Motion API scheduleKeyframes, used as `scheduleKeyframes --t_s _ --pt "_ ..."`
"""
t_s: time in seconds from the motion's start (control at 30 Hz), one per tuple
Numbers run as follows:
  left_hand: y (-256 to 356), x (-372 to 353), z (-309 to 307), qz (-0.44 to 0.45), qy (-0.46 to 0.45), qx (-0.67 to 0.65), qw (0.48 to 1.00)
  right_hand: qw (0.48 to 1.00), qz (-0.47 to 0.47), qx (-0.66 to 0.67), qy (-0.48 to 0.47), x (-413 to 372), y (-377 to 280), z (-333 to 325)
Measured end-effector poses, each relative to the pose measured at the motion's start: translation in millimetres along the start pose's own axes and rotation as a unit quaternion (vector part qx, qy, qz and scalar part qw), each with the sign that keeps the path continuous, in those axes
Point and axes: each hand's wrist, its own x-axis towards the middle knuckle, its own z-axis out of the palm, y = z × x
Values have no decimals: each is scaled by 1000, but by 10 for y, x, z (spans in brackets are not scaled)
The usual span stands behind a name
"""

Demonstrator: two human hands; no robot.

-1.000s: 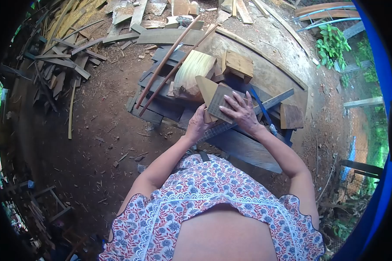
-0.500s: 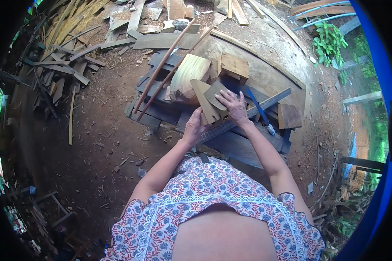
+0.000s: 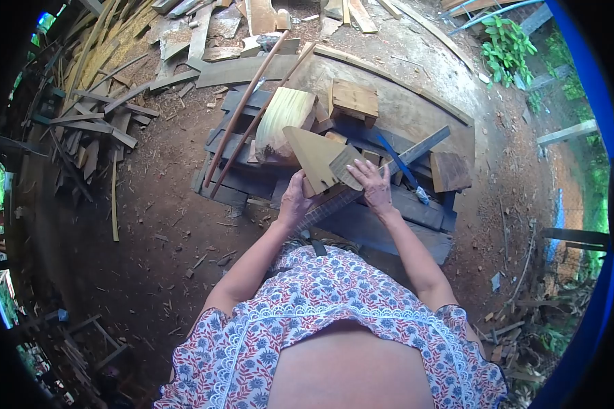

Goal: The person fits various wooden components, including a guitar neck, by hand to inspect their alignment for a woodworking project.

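Note:
A flat, tapered wooden piece (image 3: 310, 154) with small notches at its near edge is held up in front of me. My left hand (image 3: 295, 202) is closed around its lower left side, thumb on the near corner. On its right part lies a brownish sheet of sandpaper (image 3: 343, 163) with faint printing on its back. My right hand (image 3: 373, 184) presses the sheet against the wood with its fingers. A long ruler-like bar (image 3: 334, 206) with markings runs diagonally beneath the hands.
Below is a low plank bench (image 3: 382, 228). On it stand a pale curved wood block (image 3: 284, 123), a small wooden box-like block (image 3: 354, 99), another block (image 3: 450, 171), two thin reddish rods (image 3: 246, 112) and a blue strip (image 3: 397, 159). Scrap wood (image 3: 102, 116) is piled at the left.
My right hand and the sandpaper have slid toward the near right end of the wooden piece, baring more of its face. My left hand keeps its hold. The whole view has shifted slightly.

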Motion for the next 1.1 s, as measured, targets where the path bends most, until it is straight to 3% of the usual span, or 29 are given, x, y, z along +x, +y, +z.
scheduleKeyframes --t_s 0.17,0.27,0.37,0.43,0.57,0.73,0.83,0.93,1.0,1.1 --pt "-40 3 26 6 11 10 1000 990 139 9 5 -433 373 -166" --pt "-56 21 20 -7 2 9 1000 970 222 94 17 -778 287 -320" --pt "85 109 -48 -43 -10 -30 999 947 289 137 12 -1095 89 -467" --pt "327 216 -143 -125 -39 -55 990 926 331 177 27 -1260 -35 -529" --pt "642 452 -149 -120 -64 -185 973 900 383 201 61 -1565 -242 -681" --pt "1132 1332 506 -32 -84 -213 973 867 438 215 101 -1872 -225 -827" --pt "1207 1977 1202 -21 -95 -212 972 843 480 213 113 -2020 -94 -948" --pt "1344 2349 1775 -57 -99 -139 984 823 522 191 115 -2237 18 -1070" --pt "1004 2593 2361 -31 -49 -95 994 813 545 176 110 -2496 96 -1092" --pt "889 2754 2824 -83 -28 -159 983 784 575 183 145 -2973 295 -1063"
